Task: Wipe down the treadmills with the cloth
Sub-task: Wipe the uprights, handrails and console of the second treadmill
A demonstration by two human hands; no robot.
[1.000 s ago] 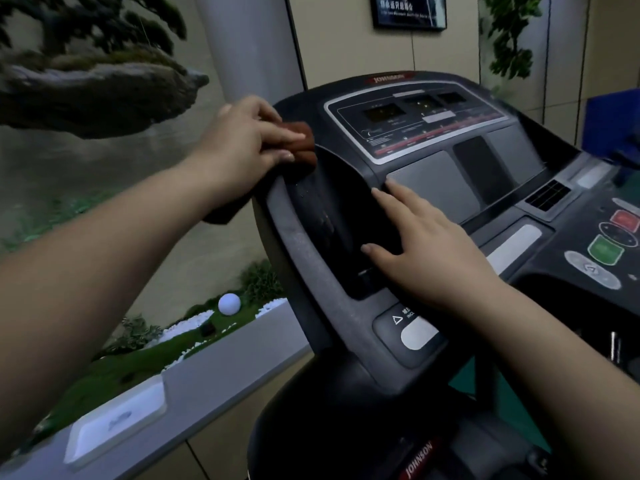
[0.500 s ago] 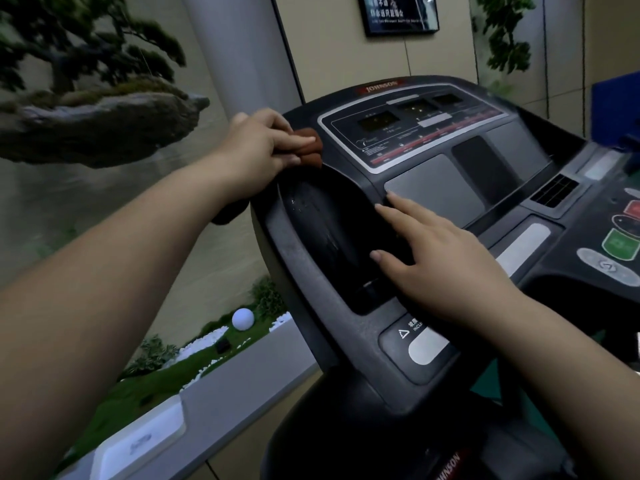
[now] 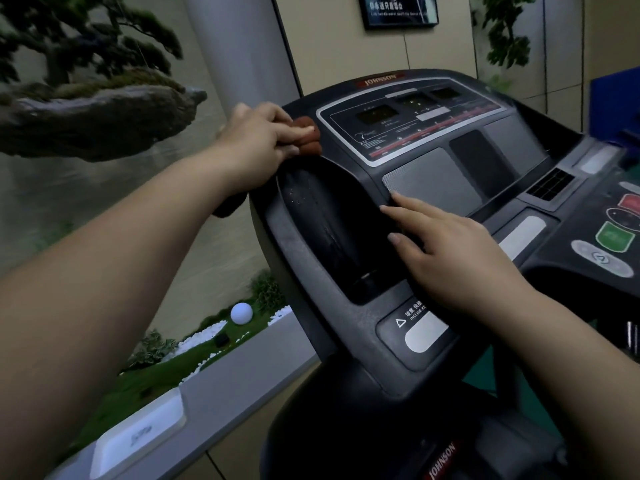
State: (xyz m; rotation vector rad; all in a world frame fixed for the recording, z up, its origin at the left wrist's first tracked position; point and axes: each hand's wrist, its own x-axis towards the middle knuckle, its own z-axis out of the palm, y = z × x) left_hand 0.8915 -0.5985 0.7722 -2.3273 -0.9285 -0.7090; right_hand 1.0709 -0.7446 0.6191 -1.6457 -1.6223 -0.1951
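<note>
Cloth [image 3: 307, 136] bunched in my left hand [image 3: 258, 140], pressed on the top left corner of the treadmill console [image 3: 346, 216].

Fingers curl round the wad, which pokes out past my fingertips toward the display panel [image 3: 412, 123]. Unwiped console lies to the right of and below my grip, its long top edge running away rightward. My right hand [image 3: 446, 251] rests flat and loose beside the cup pocket [image 3: 332, 223], nearer me, holding nothing.
</note>
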